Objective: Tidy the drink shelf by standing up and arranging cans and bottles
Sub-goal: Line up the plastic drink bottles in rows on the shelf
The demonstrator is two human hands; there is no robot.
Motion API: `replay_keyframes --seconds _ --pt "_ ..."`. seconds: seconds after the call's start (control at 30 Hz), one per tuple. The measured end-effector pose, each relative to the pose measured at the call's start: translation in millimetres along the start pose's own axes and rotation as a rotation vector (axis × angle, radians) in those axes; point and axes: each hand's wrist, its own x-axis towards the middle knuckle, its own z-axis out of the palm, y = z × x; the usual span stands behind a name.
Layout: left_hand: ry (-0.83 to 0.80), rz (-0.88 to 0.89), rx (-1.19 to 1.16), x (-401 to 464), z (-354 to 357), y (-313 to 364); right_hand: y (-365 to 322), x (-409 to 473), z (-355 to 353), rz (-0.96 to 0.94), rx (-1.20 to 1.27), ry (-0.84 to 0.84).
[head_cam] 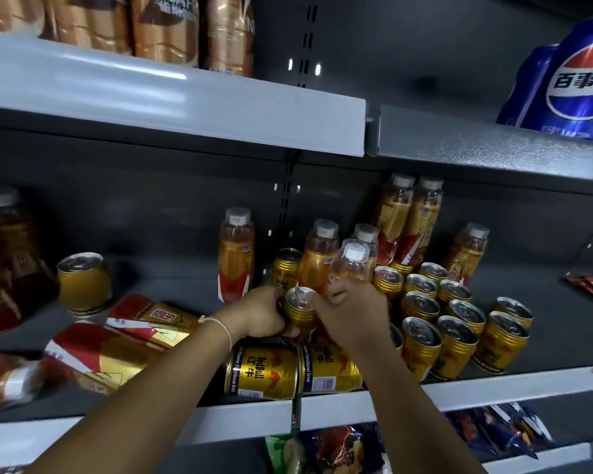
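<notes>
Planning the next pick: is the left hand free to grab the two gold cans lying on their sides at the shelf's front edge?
Probably not yet. The left hand grips an upright can together with the right hand; the lying cans sit uncovered just below it.

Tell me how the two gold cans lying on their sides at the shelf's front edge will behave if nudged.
The two lying cans are round and smooth, so they will likely roll, perhaps off the shelf lip. They look sealed and undented, so probably stiff and fairly heavy for their size. Glossy metal may slip in a loose hold.
</notes>
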Motion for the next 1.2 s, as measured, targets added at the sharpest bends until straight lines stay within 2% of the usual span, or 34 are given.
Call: replay_keyframes --seconds 0.13,0.23,0.4,0.63,0.93,1.2 --pt "0.062 0.077 -0.053 -3 -7 16 12 9 -24 0.034 0.064 0.207" --pt "0.144 0.190 -0.060 -1 -9 39 15 17 -33 0.061 0.227 0.257" --pt "0.219 0.251 0.120 8 1 63 20 29 -33 0.099 0.283 0.141" --pt "0.272 0.228 0.120 12 20 59 34 40 -23 0.079 0.355 -0.010" --pt "0.320 0.229 0.086 10 27 61 42 53 -21 0.084 0.516 0.044" --pt "0.393 0.327 -0.171 0 19 77 15 62 -67 0.080 0.637 0.174"
